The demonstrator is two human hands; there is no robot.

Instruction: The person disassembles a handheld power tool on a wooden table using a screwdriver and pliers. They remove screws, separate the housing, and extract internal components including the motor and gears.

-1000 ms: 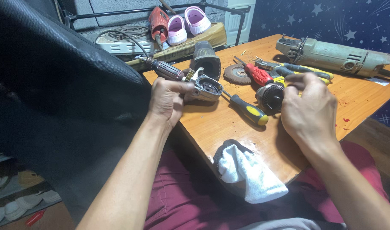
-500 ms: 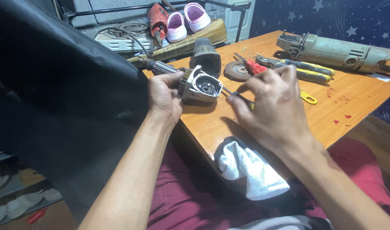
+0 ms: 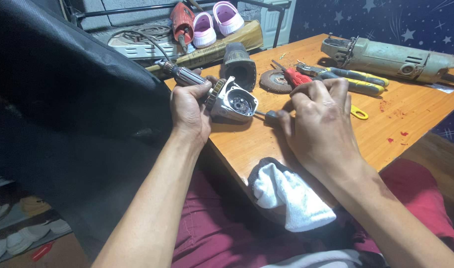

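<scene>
A grey metal gear housing [image 3: 233,103] with a motor shaft [image 3: 185,75] sticking out of its back sits near the left edge of the wooden worktop [image 3: 410,124], its open round face turned toward the person. The left hand [image 3: 190,106] is closed around the rear of the housing, where the shaft joins it, and holds it just above the wood. The right hand [image 3: 320,124] is closed around a screwdriver [image 3: 266,116]; only the dark front of the handle and the thin metal shank show beyond the fingers, and the tip reaches the open face of the housing.

Just behind the housing lies a dark cylindrical motor casing [image 3: 238,62], and beside it a worn grinding disc [image 3: 275,80] lies flat. A red-handled screwdriver [image 3: 292,75] and yellow-and-blue pliers [image 3: 353,79] rest behind the right hand. A yellow ring-shaped piece [image 3: 359,113] lies just right of that hand. Toward the far right corner lies a large grey-green angle grinder [image 3: 393,58]. Red specks [image 3: 393,111] are scattered on the wood near the right edge.

At the near edge a white rag [image 3: 286,196] hangs over onto the person's maroon trousers [image 3: 212,233]. Beyond the worktop's far left corner stand a red drill [image 3: 181,22] and pink clogs [image 3: 214,20].
</scene>
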